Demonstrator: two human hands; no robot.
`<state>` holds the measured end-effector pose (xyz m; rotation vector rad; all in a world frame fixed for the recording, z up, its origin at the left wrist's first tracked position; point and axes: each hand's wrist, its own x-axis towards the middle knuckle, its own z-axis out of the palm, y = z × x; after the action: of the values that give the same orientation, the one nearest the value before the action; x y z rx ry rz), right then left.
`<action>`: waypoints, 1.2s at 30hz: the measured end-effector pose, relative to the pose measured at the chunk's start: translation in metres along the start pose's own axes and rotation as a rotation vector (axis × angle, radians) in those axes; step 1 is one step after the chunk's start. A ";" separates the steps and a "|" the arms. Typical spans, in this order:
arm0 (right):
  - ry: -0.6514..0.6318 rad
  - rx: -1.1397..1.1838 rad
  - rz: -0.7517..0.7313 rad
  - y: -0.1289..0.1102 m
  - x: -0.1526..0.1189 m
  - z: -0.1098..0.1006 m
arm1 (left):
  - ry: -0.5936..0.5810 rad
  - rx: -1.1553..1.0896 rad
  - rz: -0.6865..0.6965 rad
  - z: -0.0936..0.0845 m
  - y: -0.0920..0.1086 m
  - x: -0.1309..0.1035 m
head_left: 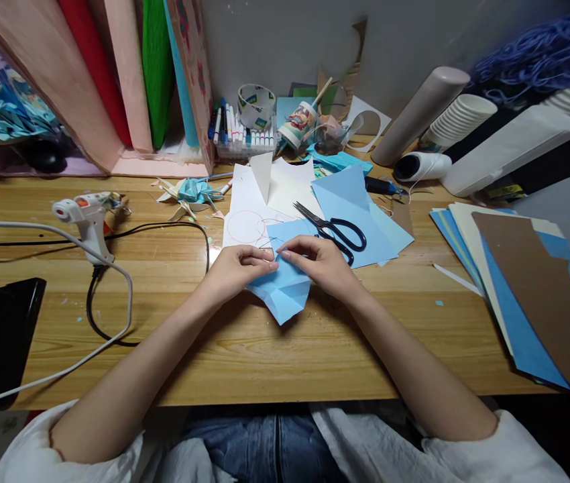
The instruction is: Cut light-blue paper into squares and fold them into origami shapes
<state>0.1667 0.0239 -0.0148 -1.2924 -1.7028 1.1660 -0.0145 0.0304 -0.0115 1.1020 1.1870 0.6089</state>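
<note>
My left hand [237, 270] and my right hand [321, 265] meet over the desk, each pinching a creased sheet of light blue paper [286, 298]. Part of the sheet is hidden behind my fingers, and a pointed lower corner hangs toward me. Just beyond my right hand, black-handled scissors [335, 231] lie with blades partly apart on more blue paper [350, 194]. White paper [245, 201] with a drawn circle lies behind my left hand. Thin dark lines cross the paper near my fingertips; I cannot tell whether they are thread or drawing.
To the left stand a white glue gun [88, 221] with cables and a black tablet-like device [1, 335]. Markers [245, 131], a tape roll [256, 106] and a decorated paper cup [298, 125] are at the back. Stacked coloured sheets [531, 288] lie right, below paper cups [461, 117].
</note>
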 end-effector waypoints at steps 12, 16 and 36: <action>-0.064 0.041 0.084 0.000 0.001 -0.001 | -0.028 -0.031 0.015 -0.002 -0.003 0.002; -0.180 0.059 0.135 0.002 -0.001 0.002 | -0.068 -0.016 0.026 -0.002 -0.005 0.002; -0.128 -0.007 0.106 0.002 -0.003 0.009 | -0.080 -0.030 0.016 0.003 -0.008 0.001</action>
<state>0.1596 0.0191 -0.0201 -1.3517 -1.7484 1.3299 -0.0123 0.0267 -0.0195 1.1019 1.0983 0.5878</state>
